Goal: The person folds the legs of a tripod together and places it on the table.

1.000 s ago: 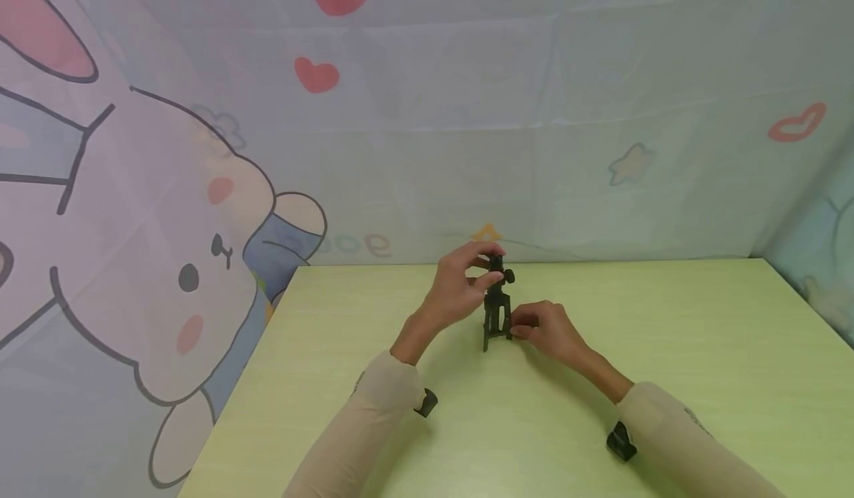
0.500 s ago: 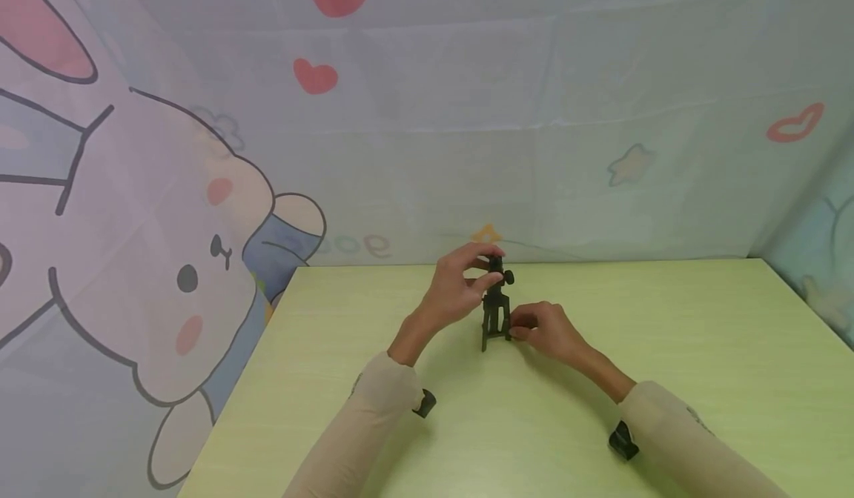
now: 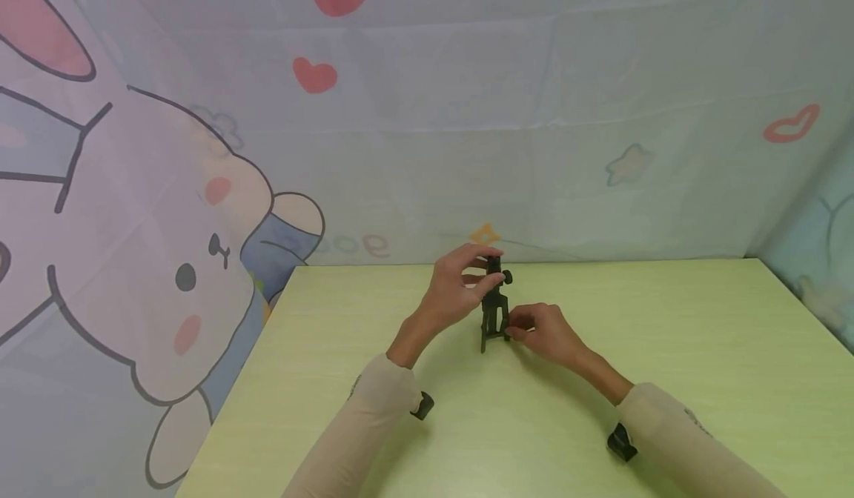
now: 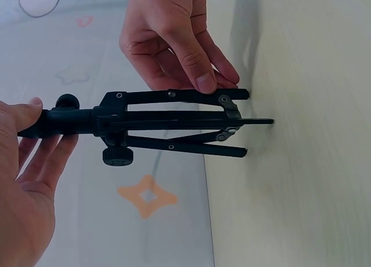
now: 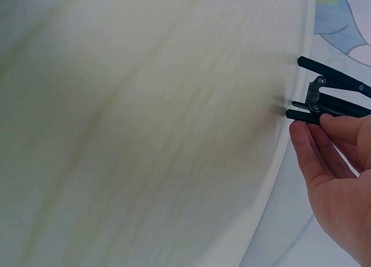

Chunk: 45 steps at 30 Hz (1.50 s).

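Note:
A small black tripod [image 3: 492, 309] stands upright near the back of the table, its legs slightly spread. My left hand [image 3: 454, 287] grips its top section, thumb in front and fingers behind. Low on the tripod, my right hand [image 3: 547, 331] pinches one leg near its foot between thumb and fingers. The left wrist view shows the tripod [image 4: 174, 119] with round knobs and hinged braces between the legs, the left hand [image 4: 29, 186] at its top. In the right wrist view the right hand [image 5: 342, 157] holds the lower end of a leg [image 5: 304, 116].
The light green table [image 3: 667, 320] reaches back to a hanging cloth [image 3: 434, 150] printed with hearts, a star and a large rabbit. Black pieces [image 3: 621, 442] are at both sleeve cuffs.
The tripod and both hands have shifted very slightly left in the head view. Both hands keep their hold on the tripod.

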{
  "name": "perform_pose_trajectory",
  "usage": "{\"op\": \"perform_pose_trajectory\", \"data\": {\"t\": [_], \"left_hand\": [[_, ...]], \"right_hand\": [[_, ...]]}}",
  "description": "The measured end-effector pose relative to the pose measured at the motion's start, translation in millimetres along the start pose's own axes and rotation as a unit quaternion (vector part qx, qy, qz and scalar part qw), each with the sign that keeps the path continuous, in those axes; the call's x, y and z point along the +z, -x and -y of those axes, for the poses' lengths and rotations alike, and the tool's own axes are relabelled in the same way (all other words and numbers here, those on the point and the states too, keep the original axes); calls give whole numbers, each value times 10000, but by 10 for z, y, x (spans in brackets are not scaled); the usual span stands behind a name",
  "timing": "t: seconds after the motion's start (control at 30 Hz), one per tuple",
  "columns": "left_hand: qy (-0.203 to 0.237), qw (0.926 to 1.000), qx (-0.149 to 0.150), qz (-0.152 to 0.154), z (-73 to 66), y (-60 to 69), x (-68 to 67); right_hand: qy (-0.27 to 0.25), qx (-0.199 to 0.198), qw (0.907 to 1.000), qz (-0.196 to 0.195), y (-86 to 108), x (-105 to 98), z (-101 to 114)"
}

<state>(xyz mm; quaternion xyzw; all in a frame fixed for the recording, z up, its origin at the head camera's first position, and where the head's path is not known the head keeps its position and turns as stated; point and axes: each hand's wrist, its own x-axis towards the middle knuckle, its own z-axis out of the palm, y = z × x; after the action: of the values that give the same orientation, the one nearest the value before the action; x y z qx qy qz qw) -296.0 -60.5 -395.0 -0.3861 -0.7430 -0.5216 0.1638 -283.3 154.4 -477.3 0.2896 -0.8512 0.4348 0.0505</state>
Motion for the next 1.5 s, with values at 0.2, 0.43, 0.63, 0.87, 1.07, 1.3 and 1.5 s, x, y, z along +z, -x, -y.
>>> {"op": "perform_pose_trajectory", "data": {"t": [0.2, 0.43, 0.63, 0.87, 1.07, 1.3, 1.5], "left_hand": [[-354, 9988, 321, -116, 9, -1, -5], [-490, 9973, 376, -394, -4, 16, -9], [-542, 9968, 291, -509, -17, 28, -15], [-641, 9958, 254, -603, -52, 38, -30], [-715, 9948, 202, -701, -63, 46, -47], [-741, 9947, 62, -717, -80, 46, -53], [-674, 9955, -1, -671, -101, 38, -65]], "right_hand": [[104, 48, 9999, -73, 13, 19, 17], [133, 93, 9998, -99, 49, 52, 49], [204, 122, 9996, -147, 71, 82, 96], [218, 188, 9995, -155, 77, 113, 181], [228, 202, 9993, -195, 79, 144, 228], [322, 281, 9987, -277, 76, 180, 238], [326, 283, 9987, -265, 74, 179, 243]]}}
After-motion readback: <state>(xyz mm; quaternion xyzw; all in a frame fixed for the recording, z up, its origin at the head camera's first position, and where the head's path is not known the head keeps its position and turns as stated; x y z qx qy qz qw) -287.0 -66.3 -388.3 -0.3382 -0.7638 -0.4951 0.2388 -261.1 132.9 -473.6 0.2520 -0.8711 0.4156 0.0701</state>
